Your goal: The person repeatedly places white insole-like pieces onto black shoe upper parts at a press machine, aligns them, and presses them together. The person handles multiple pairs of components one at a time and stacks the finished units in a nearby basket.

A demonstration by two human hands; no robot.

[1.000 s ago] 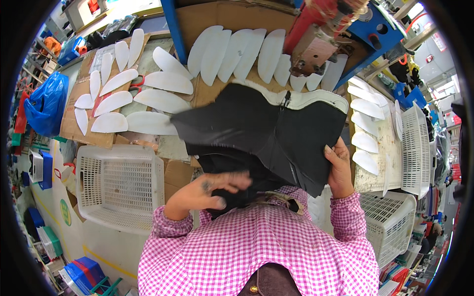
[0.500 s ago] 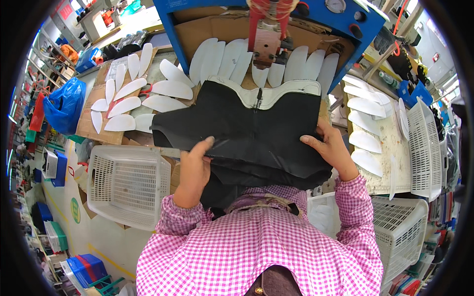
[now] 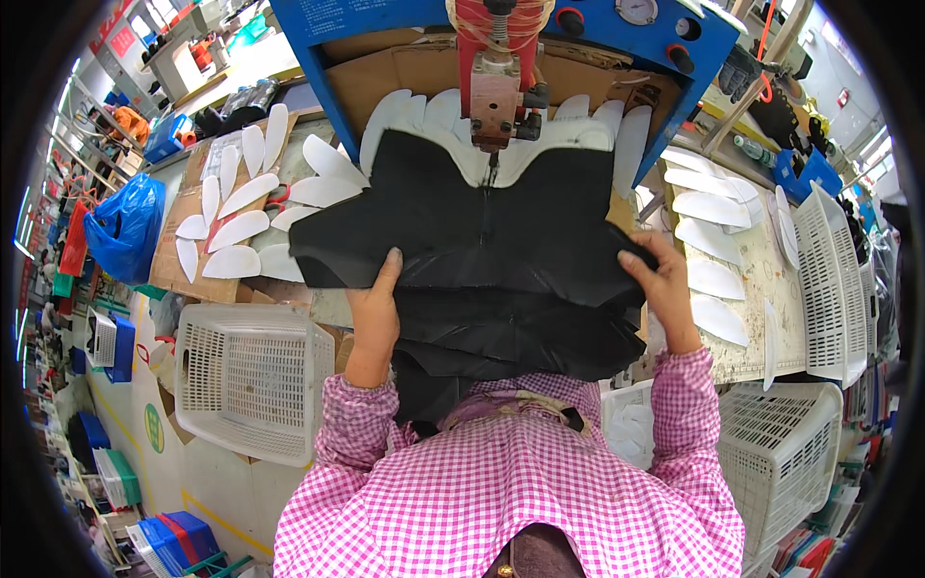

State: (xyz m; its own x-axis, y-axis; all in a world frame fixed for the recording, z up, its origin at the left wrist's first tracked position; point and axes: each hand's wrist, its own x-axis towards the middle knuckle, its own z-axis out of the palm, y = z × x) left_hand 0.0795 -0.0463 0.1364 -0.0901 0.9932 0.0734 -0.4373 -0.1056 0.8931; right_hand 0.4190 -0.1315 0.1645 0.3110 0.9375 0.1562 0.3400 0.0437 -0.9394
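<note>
A wide black leather-like cut piece (image 3: 462, 226), with a notched far edge over a white curved mould edge (image 3: 568, 135), lies spread before me. The machine's red and metal head (image 3: 494, 101) stands right over the notch. My left hand (image 3: 374, 318) grips the near left edge, thumb on top and fingers hidden underneath. Around the right edge closes my right hand (image 3: 665, 289), its thumb on top of the curled-up corner. More black pieces (image 3: 511, 332) hang in folds between the near edge and my lap.
Rounded white pieces (image 3: 248, 195) cover cardboard on the left; others (image 3: 713, 207) line the right-hand table. A blue machine frame (image 3: 337, 77) surrounds the head. White baskets stand left (image 3: 251, 385) and right (image 3: 780, 453). A blue bag (image 3: 125, 217) sits far left.
Both hands have pushed the black piece away from me, so its notched edge now reaches the machine head. More of the black folds behind it show. The right corner has curled upward.
</note>
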